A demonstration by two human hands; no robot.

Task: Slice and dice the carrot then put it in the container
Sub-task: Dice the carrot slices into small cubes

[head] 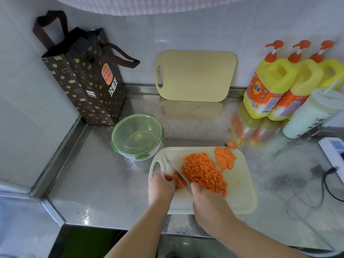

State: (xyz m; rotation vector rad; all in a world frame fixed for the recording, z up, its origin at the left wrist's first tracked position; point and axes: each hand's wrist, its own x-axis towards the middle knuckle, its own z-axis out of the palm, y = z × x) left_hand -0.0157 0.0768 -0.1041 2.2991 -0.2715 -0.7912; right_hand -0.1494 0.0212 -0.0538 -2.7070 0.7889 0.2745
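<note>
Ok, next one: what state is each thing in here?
container: lid on, no carrot inside.
diced carrot: heaped on the cutting board.
carrot slices: lying undiced.
carrot piece: held by left hand.
knife: gripped by right hand, blade on carrot piece.
spare board: leaning against wall.

kitchen | steel counter | tiled wall | dish-soap bottles

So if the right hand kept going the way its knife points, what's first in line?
Likely the green-lidded container beyond the cutting board; the right hand's knife aims there, depth unclear.
</note>
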